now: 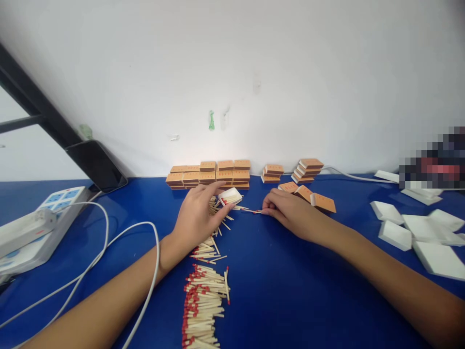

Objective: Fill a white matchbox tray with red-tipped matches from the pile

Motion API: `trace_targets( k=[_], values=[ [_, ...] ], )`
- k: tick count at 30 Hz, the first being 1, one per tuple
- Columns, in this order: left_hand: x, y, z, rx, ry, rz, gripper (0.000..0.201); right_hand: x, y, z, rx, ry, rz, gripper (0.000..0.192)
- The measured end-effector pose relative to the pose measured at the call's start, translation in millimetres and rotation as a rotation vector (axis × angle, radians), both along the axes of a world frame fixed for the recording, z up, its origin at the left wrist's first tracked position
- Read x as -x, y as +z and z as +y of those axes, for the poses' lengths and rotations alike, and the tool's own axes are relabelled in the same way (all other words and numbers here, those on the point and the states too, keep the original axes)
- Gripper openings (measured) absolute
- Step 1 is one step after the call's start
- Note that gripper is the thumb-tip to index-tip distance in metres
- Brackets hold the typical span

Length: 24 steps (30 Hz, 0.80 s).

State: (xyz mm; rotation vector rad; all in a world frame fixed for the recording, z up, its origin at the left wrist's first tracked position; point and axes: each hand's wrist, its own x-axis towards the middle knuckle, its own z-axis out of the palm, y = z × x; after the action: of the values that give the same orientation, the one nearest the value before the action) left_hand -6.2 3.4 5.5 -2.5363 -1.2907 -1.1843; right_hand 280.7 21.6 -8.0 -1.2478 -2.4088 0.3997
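My left hand [201, 213] grips a white matchbox tray [234, 192] between thumb and fingers, tilted, with a few matches inside. Beneath that hand a long pile of red-tipped matches [203, 300] runs toward me over the blue table [290, 300]. My right hand [278, 208] is pinched on a few matches [254, 211] just right of the tray, their ends poking out to the left. Close behind my right hand lie several orange matchbox sleeves [322, 202].
Stacked orange matchboxes [209, 175] line the wall, with smaller stacks [308, 169] farther right. Loose white trays [395, 235] are scattered at the right. On the left are a power strip [54, 213], a leaning phone [98, 165] and a white cable [156, 257] crossing my left forearm.
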Motion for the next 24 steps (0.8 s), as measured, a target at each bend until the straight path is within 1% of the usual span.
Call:
trace_targets(
  k=[5, 8, 11, 14, 18, 24],
  values=[
    [0, -1.8, -1, 0.004, -0.028, 0.026, 0.051, -1, 6.2, -1, -0.065, 0.016, 0.008, 0.020],
    [-1, -1.7, -2, 0.008, -0.047, 0.033, 0.054, -2, 11.1, -1, -0.093, 0.006, 0.001, 0.020],
    [-2, -1.2, -3, 0.008, -0.062, 0.045, 0.052, -3, 14.5, -2, -0.114, -0.006, -0.004, 0.019],
    [-2, -1.3, -3, 0.007, -0.057, 0.048, 0.052, -4, 15.8, -1, -0.109, -0.045, -0.016, 0.018],
    [-1, -1.3, -2, 0.003, -0.049, 0.038, 0.053, -5, 13.7, -2, -0.073, -0.064, -0.007, 0.019],
    [-3, 0.9, -5, -0.001, -0.060, 0.051, 0.052, -2, 0.3, 2, -0.112, 0.028, 0.035, 0.018]
  ],
)
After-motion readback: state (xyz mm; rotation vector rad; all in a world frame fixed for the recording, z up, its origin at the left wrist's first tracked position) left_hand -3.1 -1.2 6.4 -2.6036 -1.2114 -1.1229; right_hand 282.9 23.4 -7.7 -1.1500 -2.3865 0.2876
